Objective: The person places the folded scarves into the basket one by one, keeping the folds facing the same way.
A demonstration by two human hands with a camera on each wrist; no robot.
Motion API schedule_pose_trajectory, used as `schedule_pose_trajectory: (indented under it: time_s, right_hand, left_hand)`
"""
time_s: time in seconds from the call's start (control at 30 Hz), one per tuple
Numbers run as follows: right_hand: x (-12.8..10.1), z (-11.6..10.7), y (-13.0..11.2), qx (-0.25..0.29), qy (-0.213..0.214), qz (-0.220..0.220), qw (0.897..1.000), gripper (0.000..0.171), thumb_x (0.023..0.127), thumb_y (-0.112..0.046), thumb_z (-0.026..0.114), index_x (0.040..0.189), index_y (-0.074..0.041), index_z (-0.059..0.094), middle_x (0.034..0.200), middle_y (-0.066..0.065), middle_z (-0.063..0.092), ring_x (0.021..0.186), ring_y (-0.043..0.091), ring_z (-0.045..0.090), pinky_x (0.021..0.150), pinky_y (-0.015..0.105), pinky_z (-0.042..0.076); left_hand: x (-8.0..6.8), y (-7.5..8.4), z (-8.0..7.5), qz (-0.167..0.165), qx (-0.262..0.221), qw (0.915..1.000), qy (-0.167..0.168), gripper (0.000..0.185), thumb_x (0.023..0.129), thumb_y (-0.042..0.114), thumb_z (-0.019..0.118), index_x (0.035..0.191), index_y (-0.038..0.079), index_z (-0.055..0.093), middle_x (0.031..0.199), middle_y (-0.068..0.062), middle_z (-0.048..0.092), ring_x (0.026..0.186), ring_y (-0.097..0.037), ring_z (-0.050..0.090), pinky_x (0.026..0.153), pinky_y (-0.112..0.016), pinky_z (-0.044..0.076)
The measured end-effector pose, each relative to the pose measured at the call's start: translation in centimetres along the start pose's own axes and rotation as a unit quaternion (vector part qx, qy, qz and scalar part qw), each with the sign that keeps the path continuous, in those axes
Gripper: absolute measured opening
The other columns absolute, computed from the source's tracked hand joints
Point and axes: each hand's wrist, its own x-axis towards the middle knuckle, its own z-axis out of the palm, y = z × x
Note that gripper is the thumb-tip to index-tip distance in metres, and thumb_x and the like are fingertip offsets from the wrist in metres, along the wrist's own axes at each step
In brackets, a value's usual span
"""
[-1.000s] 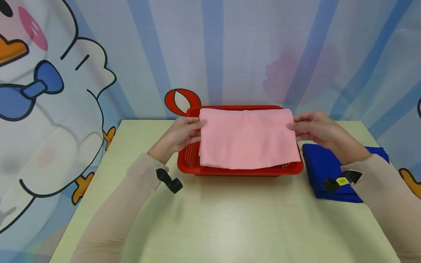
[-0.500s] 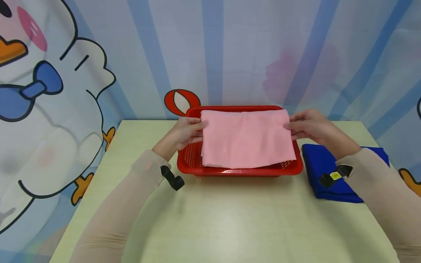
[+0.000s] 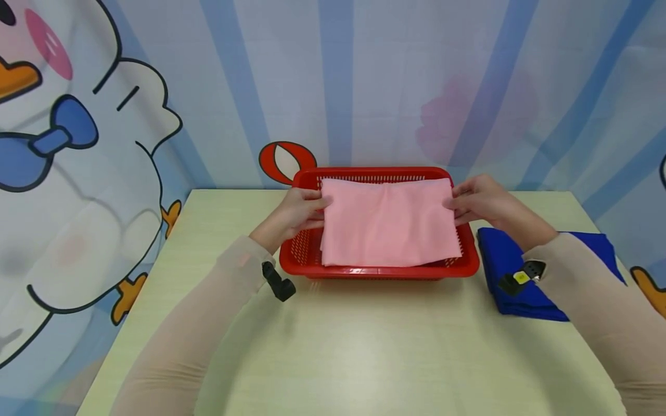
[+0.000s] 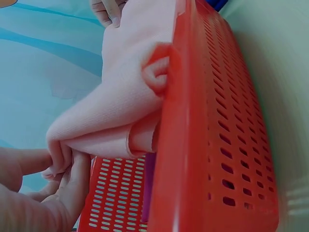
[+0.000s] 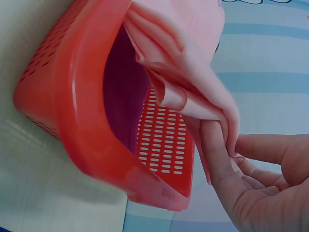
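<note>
A folded pink cloth point(image 3: 389, 222) hangs over a red slotted basket point(image 3: 300, 249) at the table's far middle. My left hand point(image 3: 304, 209) pinches the cloth's left edge and my right hand point(image 3: 470, 200) pinches its right edge. In the left wrist view the fingers point(image 4: 72, 179) grip a folded corner of the pink cloth point(image 4: 120, 101) above the basket point(image 4: 212, 135). From the right wrist, the other hand's fingers point(image 5: 217, 154) hold the cloth point(image 5: 188, 63) over the basket point(image 5: 87, 125), where something purple point(image 5: 123, 87) lies inside.
A folded blue cloth point(image 3: 507, 260) lies on the pale table point(image 3: 364, 346) just right of the basket, partly under my right forearm. A cartoon-printed backdrop point(image 3: 104, 115) stands close behind the table.
Both hands have drawn closer together and lowered the pink cloth into the basket; the cloth now spans less width and the basket's back rim shows.
</note>
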Motion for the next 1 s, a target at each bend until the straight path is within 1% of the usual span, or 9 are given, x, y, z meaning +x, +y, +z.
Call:
schedule_pose_trajectory:
  time_s: [0.1,0.23,0.33,0.5,0.67,0.83,1.0]
  right_hand:
    - [0.1,0.1,0.1,-0.005,-0.002,-0.001,1.0,0.049,0.1,-0.005,0.058,0.135,0.023,0.038,0.095,0.013,0.064,0.07,0.014,0.07,0.072,0.035,0.06]
    - [0.2,0.2,0.1,-0.015,-0.002,0.0,1.0,0.047,0.1,-0.004,0.059,0.134,0.023,0.04,0.097,0.015,0.065,0.07,0.015,0.069,0.072,0.036,0.06]
    - [0.2,0.4,0.1,-0.019,0.0,0.001,1.0,0.044,0.1,-0.004,0.059,0.131,0.023,0.043,0.093,0.014,0.066,0.07,0.015,0.068,0.071,0.037,0.06]
    - [0.3,0.6,0.2,-0.018,-0.008,0.013,1.0,0.036,0.1,-0.001,0.057,0.125,0.023,0.048,0.087,0.016,0.069,0.072,0.023,0.072,0.073,0.042,0.059]
    - [0.2,0.3,0.5,-0.029,-0.01,0.018,0.999,0.037,0.1,-0.001,0.057,0.127,0.023,0.049,0.09,0.022,0.07,0.076,0.029,0.073,0.073,0.043,0.059]
    - [-0.3,0.0,0.5,-0.04,-0.003,0.008,0.999,0.037,0.1,-0.002,0.057,0.126,0.023,0.05,0.097,0.027,0.069,0.077,0.029,0.073,0.072,0.04,0.06]
    - [-0.5,-0.1,0.5,-0.042,0.006,-0.001,0.999,0.036,0.1,-0.003,0.058,0.125,0.023,0.05,0.1,0.028,0.069,0.076,0.028,0.073,0.071,0.04,0.06]
  left_hand:
    - [0.1,-0.2,0.2,-0.001,0.007,0.9999,0.009,0.053,0.099,0.016,0.064,0.147,0.002,0.046,0.125,-0.018,0.061,0.107,-0.032,0.067,0.081,-0.038,0.058]
    - [0.3,-0.4,0.5,-0.005,0.015,0.9997,0.02,0.052,0.098,0.018,0.065,0.145,0.004,0.048,0.125,-0.016,0.061,0.105,-0.03,0.068,0.081,-0.037,0.058]
    - [0.4,-0.6,0.7,-0.005,0.018,0.9994,0.03,0.05,0.098,0.019,0.065,0.143,0.005,0.051,0.124,-0.015,0.061,0.104,-0.03,0.068,0.083,-0.038,0.058]
    - [0.9,-1.2,0.9,-0.005,0.031,0.9989,0.035,0.045,0.098,0.015,0.065,0.14,0.004,0.054,0.124,-0.017,0.063,0.107,-0.03,0.068,0.088,-0.041,0.056]
    - [1.2,-2.0,0.7,0.001,0.037,0.9985,0.04,0.044,0.096,0.011,0.066,0.138,0.004,0.056,0.128,-0.016,0.062,0.109,-0.03,0.067,0.091,-0.042,0.054]
    - [0.7,-1.4,0.6,0.012,0.03,0.9981,0.053,0.043,0.096,0.012,0.066,0.137,0.007,0.057,0.129,-0.013,0.059,0.11,-0.028,0.065,0.092,-0.04,0.054]
    - [0.1,-0.7,0.9,0.016,0.027,0.9982,0.051,0.04,0.097,0.013,0.066,0.136,0.007,0.057,0.129,-0.012,0.06,0.111,-0.027,0.065,0.092,-0.038,0.054]
